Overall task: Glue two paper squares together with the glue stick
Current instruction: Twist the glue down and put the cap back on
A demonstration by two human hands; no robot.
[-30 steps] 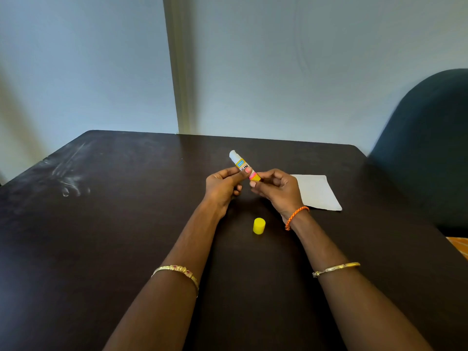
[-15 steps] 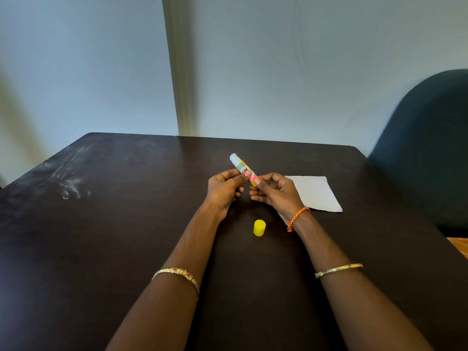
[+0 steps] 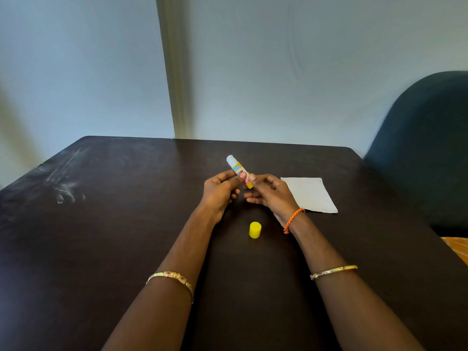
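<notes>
With the left hand (image 3: 221,190) pinching the barrel of the uncapped white glue stick (image 3: 238,170) and the right hand (image 3: 268,195) pinching its yellow base just below, twist gently so little glue rises above both grips before reaching the white paper squares (image 3: 310,195) lying right of them.
</notes>
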